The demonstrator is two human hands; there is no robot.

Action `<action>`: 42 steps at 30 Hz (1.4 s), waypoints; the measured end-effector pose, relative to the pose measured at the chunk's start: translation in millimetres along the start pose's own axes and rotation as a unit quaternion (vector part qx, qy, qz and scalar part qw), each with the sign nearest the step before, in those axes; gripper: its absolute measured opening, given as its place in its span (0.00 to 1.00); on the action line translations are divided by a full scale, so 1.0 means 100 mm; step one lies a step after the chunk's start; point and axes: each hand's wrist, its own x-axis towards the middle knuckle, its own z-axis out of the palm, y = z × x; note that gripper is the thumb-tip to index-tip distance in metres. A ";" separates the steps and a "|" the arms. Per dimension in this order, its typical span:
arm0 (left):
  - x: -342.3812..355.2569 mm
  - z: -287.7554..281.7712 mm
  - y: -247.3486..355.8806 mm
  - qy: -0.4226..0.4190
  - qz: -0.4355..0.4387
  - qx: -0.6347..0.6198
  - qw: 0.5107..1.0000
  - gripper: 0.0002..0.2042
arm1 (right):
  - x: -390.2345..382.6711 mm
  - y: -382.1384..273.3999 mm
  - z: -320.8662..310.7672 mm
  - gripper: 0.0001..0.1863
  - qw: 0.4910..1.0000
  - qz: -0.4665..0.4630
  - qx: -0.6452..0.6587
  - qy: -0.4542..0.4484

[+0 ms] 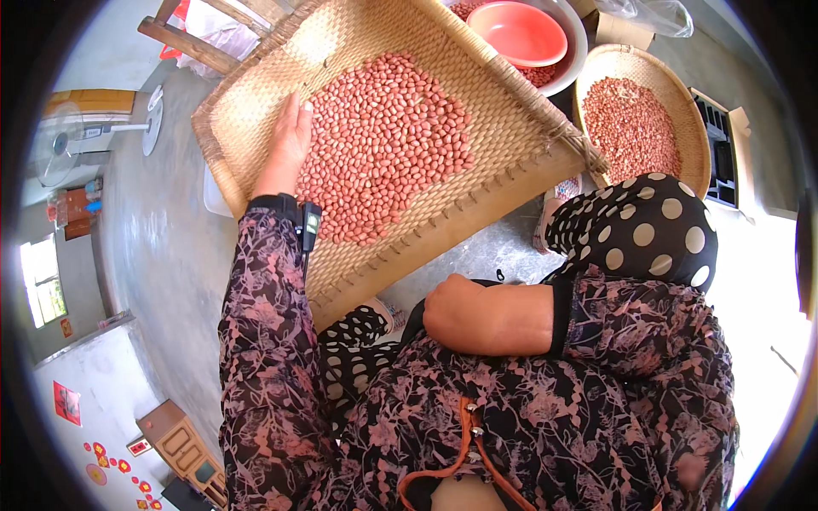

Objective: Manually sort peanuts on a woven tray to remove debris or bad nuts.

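Note:
A large woven bamboo tray with raised sides lies tilted in front of my lap. Shelled red-skinned peanuts are spread in a thick patch over its middle. My left hand lies at the left edge of the patch, fingers stretched out, its side against the nuts. On that wrist is a black band with a small device. Drawn back over my lap, my right hand is closed with the fingers curled under. Anything inside it is hidden, and it stays apart from the tray.
Beyond the tray's far right corner, a pink plastic basin sits in a metal bowl holding more peanuts. A round woven basket of smaller reddish pieces stands at right, beside a black slotted crate. Wooden chair legs are at far left.

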 end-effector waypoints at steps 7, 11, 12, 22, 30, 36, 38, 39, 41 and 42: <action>0.24 0.38 0.38 0.013 -0.031 0.088 0.996 0.33 | 0.00 0.03 0.01 0.08 0.998 -0.005 -0.061 0.008; 0.11 0.38 0.66 0.033 -0.009 0.184 0.982 0.34 | -0.02 0.05 0.09 0.08 0.996 0.018 -0.092 0.013; 0.15 0.34 0.66 -0.003 -0.027 0.161 0.987 0.35 | -0.03 0.04 0.08 0.08 0.997 0.016 -0.066 0.028; 0.72 0.59 1.31 0.007 0.067 0.039 0.997 0.35 | -0.01 0.03 0.15 0.07 0.991 -0.004 -0.116 0.061; 0.60 0.70 1.58 0.048 0.084 0.027 0.995 0.36 | -0.06 0.06 0.17 0.07 0.993 0.005 -0.105 0.051; 0.57 0.78 1.51 -0.025 0.072 0.081 0.994 0.37 | 0.02 0.02 -0.06 0.10 0.990 -0.007 -0.109 -0.091; 0.52 0.79 1.50 0.030 0.065 0.062 0.996 0.38 | 0.01 0.00 -0.05 0.10 0.988 -0.010 -0.116 -0.098; 0.48 0.79 1.48 0.029 0.062 0.064 0.996 0.38 | 0.02 -0.02 -0.04 0.10 0.989 -0.001 -0.104 -0.101; 0.40 0.79 1.41 -0.039 0.065 0.110 0.991 0.38 | 0.04 -0.03 0.02 0.10 0.990 0.006 -0.091 -0.104; 0.40 0.76 1.44 -0.039 0.065 0.110 0.991 0.38 | 0.05 -0.02 0.08 0.10 0.991 0.005 -0.086 -0.098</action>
